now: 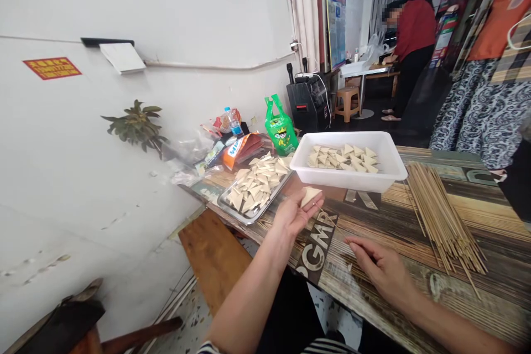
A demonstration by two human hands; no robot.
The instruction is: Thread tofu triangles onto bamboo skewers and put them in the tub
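Note:
On the fingers of my left hand (pixel 295 213) lies a pale flat triangle (pixel 310 196), which looks like tofu; the fingers curl round its lower edge. My right hand (pixel 379 265) pinches a thin bamboo skewer (pixel 332 223) that slants up to the triangle. Whether the tip has gone into it, I cannot tell. Left of my left hand, a metal tray (pixel 256 217) is heaped with similar triangles. Beyond the hands stands a white plastic tub (pixel 344 178) with several skewered triangles inside. A pile of bamboo skewers (pixel 446 218) lies right of the tub.
A green bag (pixel 281 130), an orange packet (pixel 243 149) and a water bottle (pixel 233 121) stand by the wall behind the tray. The wood-patterned table (pixel 498 254) has its near edge by my lap. Farther off, a person in red (pixel 416 27) bends over another table.

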